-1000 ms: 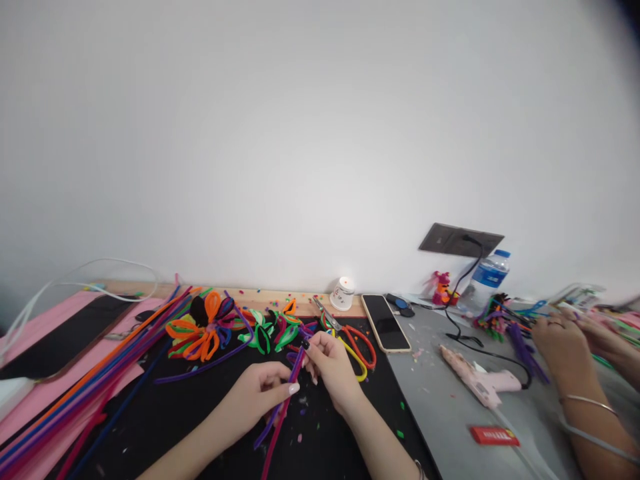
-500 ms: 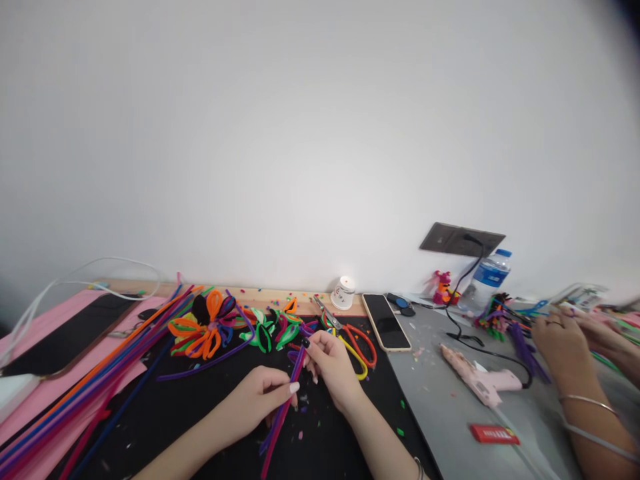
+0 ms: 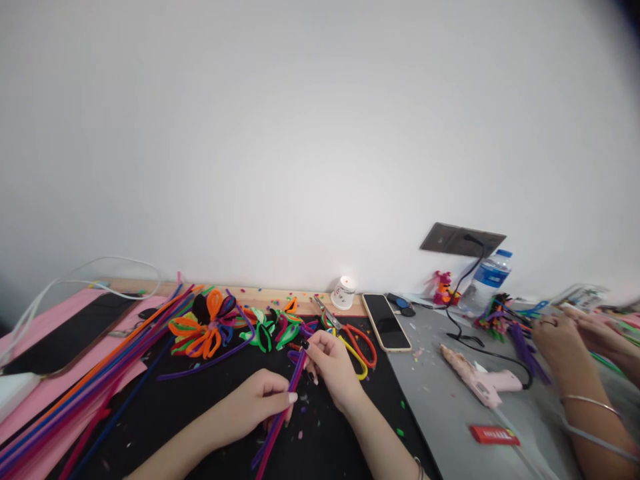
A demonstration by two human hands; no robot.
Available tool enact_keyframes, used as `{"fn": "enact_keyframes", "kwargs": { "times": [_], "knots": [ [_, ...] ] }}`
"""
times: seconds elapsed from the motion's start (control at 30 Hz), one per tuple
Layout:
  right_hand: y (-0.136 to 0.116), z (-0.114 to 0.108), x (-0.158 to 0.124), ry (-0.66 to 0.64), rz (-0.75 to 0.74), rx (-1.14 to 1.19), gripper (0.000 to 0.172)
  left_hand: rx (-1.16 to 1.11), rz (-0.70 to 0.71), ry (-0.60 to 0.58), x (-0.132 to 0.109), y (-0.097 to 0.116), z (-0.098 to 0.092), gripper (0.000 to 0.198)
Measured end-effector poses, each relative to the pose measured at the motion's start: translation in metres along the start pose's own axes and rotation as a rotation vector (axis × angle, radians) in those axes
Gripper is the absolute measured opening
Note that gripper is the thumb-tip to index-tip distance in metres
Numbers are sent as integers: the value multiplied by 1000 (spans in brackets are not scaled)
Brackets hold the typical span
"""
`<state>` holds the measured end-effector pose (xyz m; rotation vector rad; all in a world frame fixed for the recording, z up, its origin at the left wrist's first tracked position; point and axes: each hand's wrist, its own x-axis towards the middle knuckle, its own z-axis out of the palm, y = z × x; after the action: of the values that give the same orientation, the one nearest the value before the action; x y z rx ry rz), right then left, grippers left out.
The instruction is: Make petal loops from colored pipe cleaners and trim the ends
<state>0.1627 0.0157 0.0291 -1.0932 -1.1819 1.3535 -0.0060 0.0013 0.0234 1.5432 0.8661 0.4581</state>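
Between my hands runs a small bundle of purple and magenta pipe cleaners (image 3: 295, 377), slanting down toward the bottom edge. My left hand (image 3: 267, 399) is closed around its middle, thumb on top. At the upper end, my right hand (image 3: 324, 363) pinches the same bundle between thumb and fingertips. Just beyond my right hand lie scissors (image 3: 361, 347) with a red and a yellow handle. To the left of them are green-and-white looped pipe cleaners (image 3: 264, 333) and an orange pipe-cleaner flower (image 3: 213, 327). A purple pipe cleaner (image 3: 205, 366) curves in front of the flower.
Long pipe cleaners (image 3: 100, 373) lie on pink paper (image 3: 35, 327) at left. A paper cup (image 3: 343, 293) and phone (image 3: 387, 323) stand behind my right hand. Rightward are a pink glue gun (image 3: 477, 379), a red packet (image 3: 495, 435), a water bottle (image 3: 487, 280) and another person's hands (image 3: 563, 340).
My left hand has slid slightly left along with the bundle, whose lower end has swung a little left. My right hand stays almost in place.
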Motion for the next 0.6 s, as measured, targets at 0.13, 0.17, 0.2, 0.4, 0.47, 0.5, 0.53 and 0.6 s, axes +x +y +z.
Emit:
{"fn": "enact_keyframes", "kwargs": {
  "times": [0.13, 0.17, 0.2, 0.4, 0.47, 0.5, 0.53, 0.6],
  "knots": [
    [-3, 5, -4, 11, -19, -103, 24, -175, -13, -4, 5, -4, 4, 31],
    [-2, 7, -6, 3, -24, -136, 22, -213, -13, 0, 6, -5, 5, 31],
    [-1, 9, -7, -9, -35, -175, 21, -235, -9, 12, 8, -5, 6, 31],
    [3, 14, -15, -90, -192, -536, 14, -229, 19, 92, 9, -7, 9, 32],
    [0, 11, -15, -109, -265, -668, 14, -216, 16, 106, 9, -9, 10, 30],
    [-2, 10, -16, -114, -303, -734, 14, -214, 13, 111, 9, -10, 10, 29],
    [-4, 9, -16, -116, -337, -796, 14, -213, 12, 116, 10, -11, 10, 29],
    [-8, 8, -16, -127, -383, -897, 14, -213, 16, 119, 12, -14, 10, 28]
  ]
}}
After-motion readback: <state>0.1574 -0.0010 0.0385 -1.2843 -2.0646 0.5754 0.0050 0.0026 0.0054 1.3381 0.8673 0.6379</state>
